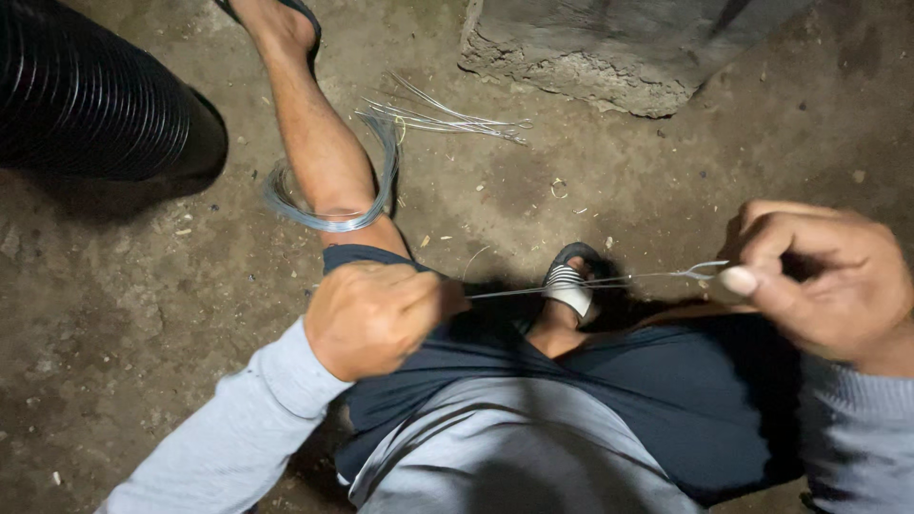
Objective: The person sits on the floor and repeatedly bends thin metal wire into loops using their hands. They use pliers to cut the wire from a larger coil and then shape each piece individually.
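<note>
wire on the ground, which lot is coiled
The coil looped around the lower leg. The bundle near the concrete block lies in straight cut lengths.

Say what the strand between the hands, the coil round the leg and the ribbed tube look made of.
Strand: thin bare metal wire, pale grey and shiny. Coil round the leg: likely the same wire, glinting silver-blue. Ribbed tube: black with fine ridges and a dull sheen, probably plastic.

One head-worn view, steeply downward and close over the lap, legs and dirt floor (143, 314)
</note>
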